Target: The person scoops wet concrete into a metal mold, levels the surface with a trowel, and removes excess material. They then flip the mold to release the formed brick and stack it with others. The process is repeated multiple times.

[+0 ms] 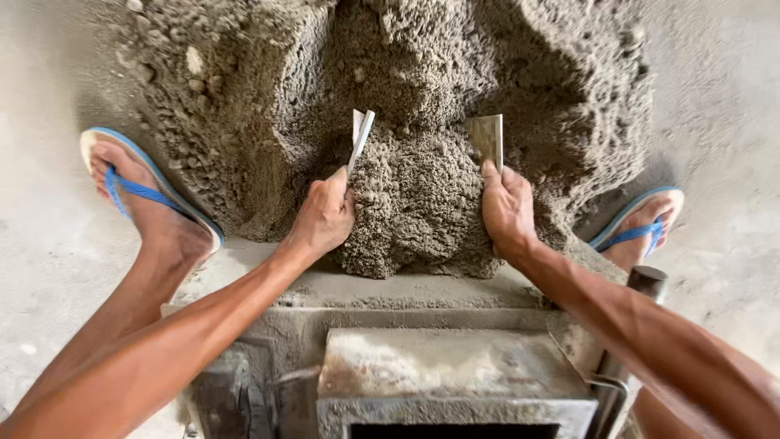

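Observation:
My left hand (pixel 325 215) grips a flat metal scraper plate (pixel 360 138), held on edge at the left side of a lump of damp grey mix (pixel 418 203). My right hand (pixel 505 207) grips a second flat metal plate (pixel 488 138) at the lump's right side. The two plates flank the lump, which lies on the near edge of a large heap of sandy grey mix (pixel 390 73). Both hands are closed around their plates.
A metal block mould (pixel 455 378) with a dark opening sits right in front of me, with a lever handle (pixel 646 280) at its right. My feet in blue flip-flops (pixel 134 183) (pixel 642 228) stand on either side, on the concrete floor (pixel 723 106).

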